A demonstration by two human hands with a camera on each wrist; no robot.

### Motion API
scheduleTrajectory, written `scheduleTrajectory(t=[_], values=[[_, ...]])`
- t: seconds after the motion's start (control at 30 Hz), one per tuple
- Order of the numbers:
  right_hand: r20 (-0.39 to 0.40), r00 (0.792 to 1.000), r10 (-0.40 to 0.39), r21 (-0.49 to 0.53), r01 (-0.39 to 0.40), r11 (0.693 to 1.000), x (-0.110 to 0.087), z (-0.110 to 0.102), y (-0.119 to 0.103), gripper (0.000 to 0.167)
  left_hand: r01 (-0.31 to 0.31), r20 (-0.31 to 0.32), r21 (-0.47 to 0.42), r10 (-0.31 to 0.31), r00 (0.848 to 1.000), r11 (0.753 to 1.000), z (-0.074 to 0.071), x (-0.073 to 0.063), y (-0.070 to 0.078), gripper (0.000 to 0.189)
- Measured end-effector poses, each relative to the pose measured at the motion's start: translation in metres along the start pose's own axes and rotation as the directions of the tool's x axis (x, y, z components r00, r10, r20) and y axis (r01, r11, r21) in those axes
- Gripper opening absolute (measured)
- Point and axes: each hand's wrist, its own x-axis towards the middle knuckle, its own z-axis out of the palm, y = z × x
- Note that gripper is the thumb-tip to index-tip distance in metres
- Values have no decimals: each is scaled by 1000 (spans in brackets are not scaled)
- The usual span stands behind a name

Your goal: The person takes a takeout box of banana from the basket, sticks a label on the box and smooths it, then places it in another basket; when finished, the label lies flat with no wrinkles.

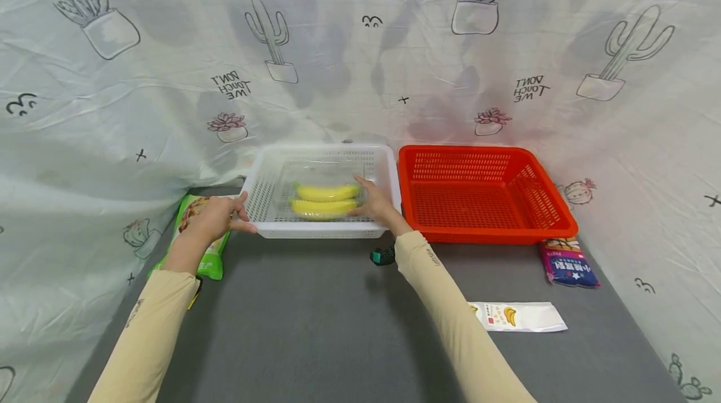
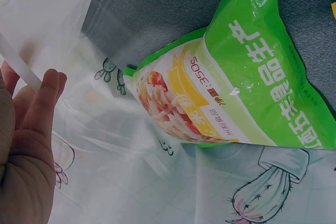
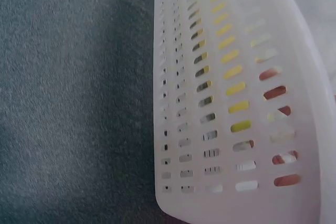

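Two yellow bananas (image 1: 327, 193) lie in a clear plastic pack (image 1: 306, 168) inside the white basket (image 1: 315, 233). My right hand (image 1: 376, 204) reaches over the basket's front right rim and grips the pack's right end, thumb and fingers spread apart around it. In the right wrist view the white basket (image 3: 236, 203) wall hides most of that hand; bits of yellow and skin show through the slots. My left hand (image 1: 216, 218) holds the basket's front left corner. In the left wrist view the left hand (image 2: 31, 140) has the white rim between its fingers and palm side.
A red basket (image 1: 490, 235) stands right of the white one. A green food bag (image 1: 211, 262) lies under my left forearm. A purple pasta bag (image 1: 570, 265) is at the right, and a white strip with a banana picture (image 1: 529, 317) lies in front.
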Motion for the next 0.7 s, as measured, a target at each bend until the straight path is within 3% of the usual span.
scheduleTrajectory(t=[0.3,0.43,0.7], values=[[67,994,-90,-149,100,984,1,-3,2,95,5,2,-3,-5,1000,1000,1,-1,3,26],[101,985,-141,-145,155,977,2,-3,1,88,0,2,-7,0,1000,1000,1,-1,3,25],[88,987,-135,-144,147,979,2,-1,-1,80,10,9,-25,-10,1000,1000,-1,-2,3,22]])
